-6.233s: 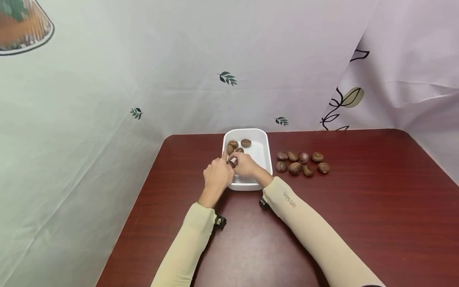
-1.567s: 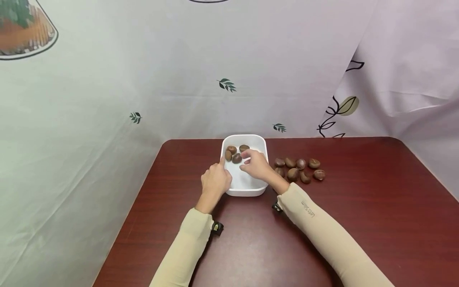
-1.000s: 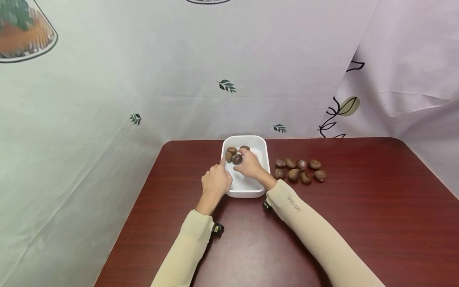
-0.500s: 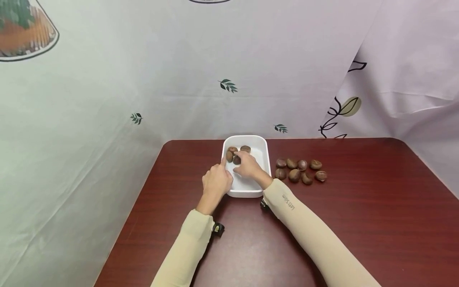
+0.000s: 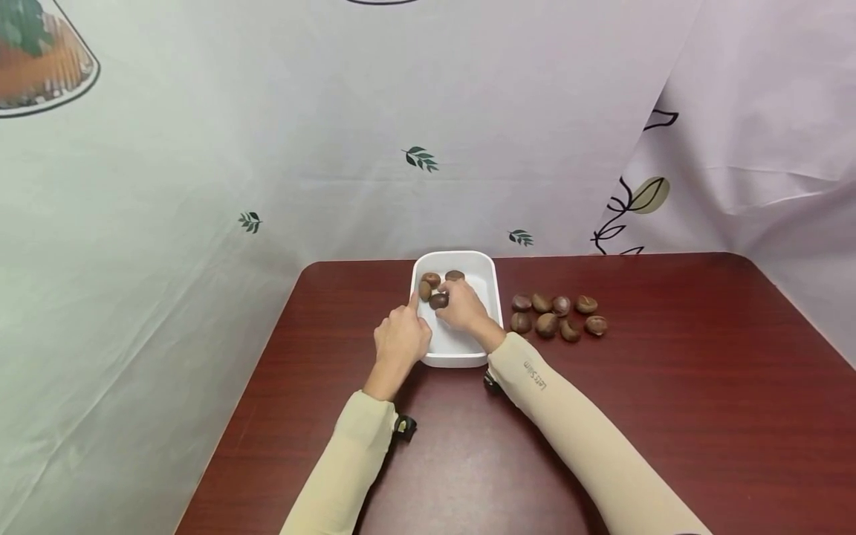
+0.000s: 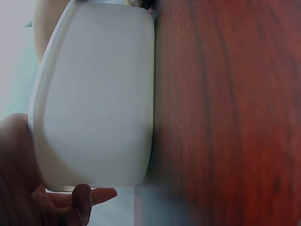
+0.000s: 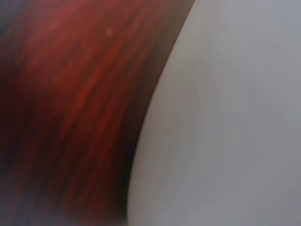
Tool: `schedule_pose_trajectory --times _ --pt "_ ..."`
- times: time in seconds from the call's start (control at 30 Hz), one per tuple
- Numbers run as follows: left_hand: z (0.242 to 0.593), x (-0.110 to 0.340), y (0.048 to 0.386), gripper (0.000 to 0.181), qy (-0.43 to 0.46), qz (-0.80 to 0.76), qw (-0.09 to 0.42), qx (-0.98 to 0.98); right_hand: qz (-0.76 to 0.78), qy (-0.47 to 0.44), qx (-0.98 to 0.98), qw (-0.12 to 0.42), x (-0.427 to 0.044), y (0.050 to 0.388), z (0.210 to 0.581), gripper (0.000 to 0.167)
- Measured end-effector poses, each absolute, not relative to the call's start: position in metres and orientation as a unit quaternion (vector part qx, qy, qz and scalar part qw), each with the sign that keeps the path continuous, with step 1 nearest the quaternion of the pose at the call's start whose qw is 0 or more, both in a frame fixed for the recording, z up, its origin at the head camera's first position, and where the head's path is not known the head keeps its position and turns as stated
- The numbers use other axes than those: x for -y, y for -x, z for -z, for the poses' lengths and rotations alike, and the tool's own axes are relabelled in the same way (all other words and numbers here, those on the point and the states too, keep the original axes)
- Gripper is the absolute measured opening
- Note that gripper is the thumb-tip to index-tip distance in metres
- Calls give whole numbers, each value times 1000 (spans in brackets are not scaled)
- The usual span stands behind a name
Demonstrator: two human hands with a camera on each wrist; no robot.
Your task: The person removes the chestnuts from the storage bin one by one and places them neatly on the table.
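A white rectangular tray [image 5: 459, 360] stands on the dark red table with several brown chestnuts inside, gathered toward its far left corner. My left hand [image 5: 401, 338] holds the tray's left side near the front, its index finger stretched along the rim; in the left wrist view, curled fingers [image 6: 82, 202] show beyond the tray wall [image 6: 99, 94]. Reaching over the right rim, my right hand [image 5: 463, 306] has thumb and index finger around a dark chestnut [image 5: 438, 301] in the tray. The right wrist view holds only the tray's outer wall [image 7: 225, 117] and table.
To the right of the tray, several more chestnuts [image 5: 547, 325] lie on the table [image 5: 682, 371] in two rough rows. A pale curtain [image 5: 321, 148] with leaf prints hangs behind the table and along its left side.
My right hand has come back left from over the tray's right part, and its fingers closed around the dark chestnut, which has turned and shifted slightly nearer. My left hand has stayed at the rim.
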State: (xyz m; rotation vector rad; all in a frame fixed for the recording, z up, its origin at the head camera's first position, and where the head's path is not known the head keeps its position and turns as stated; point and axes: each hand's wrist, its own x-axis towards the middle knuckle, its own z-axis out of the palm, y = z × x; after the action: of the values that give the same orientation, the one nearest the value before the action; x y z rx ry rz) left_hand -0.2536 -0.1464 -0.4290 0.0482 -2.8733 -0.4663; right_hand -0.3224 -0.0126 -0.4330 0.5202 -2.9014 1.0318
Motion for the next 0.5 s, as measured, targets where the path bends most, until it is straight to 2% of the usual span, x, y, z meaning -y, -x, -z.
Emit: schedule_pose_trajectory --times 0.5 --pt "428 145 254 55 -21 160 112 980 -313 -162 936 -14 14 321 435 26"
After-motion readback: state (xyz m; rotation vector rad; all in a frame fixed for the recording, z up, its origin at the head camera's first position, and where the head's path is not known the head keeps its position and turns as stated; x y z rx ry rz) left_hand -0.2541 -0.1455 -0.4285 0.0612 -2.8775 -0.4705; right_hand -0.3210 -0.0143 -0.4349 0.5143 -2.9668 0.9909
